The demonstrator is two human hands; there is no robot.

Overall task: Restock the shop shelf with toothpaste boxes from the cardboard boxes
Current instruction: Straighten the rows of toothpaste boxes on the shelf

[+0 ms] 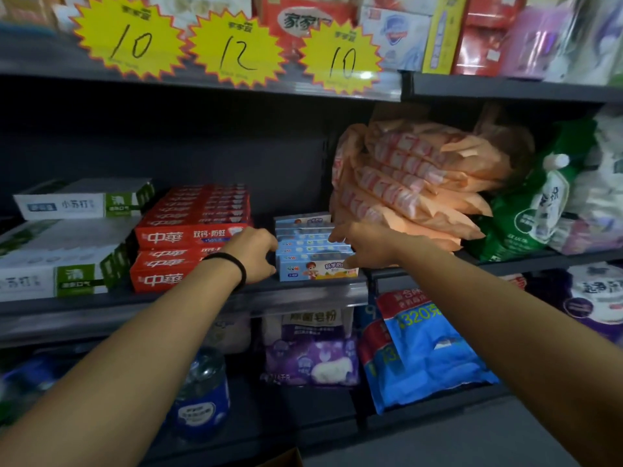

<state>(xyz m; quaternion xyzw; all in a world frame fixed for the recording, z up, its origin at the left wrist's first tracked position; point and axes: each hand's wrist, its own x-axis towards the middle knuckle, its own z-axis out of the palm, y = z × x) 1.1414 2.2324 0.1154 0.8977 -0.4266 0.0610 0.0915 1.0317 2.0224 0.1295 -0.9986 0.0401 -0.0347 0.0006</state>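
A row of small light-blue toothpaste boxes [312, 251] stands on the dark middle shelf [188, 298], one behind another. My left hand [254, 254] presses against the row's left side, a black band on its wrist. My right hand [360, 244] rests on the row's right side and top, fingers spread over the boxes. Red toothpaste boxes [188, 237] are stacked to the left of the blue ones. White and green toothpaste boxes [67, 244] are stacked further left. No cardboard box body is visible apart from a brown corner [286, 460] at the bottom edge.
Orange packets [411, 183] are piled right of the blue boxes, with green pouches [529, 210] beyond. Yellow price tags [236, 48] hang from the upper shelf. Below are a blue bag [428, 348], a purple pack [313, 358] and a bottle [202, 392].
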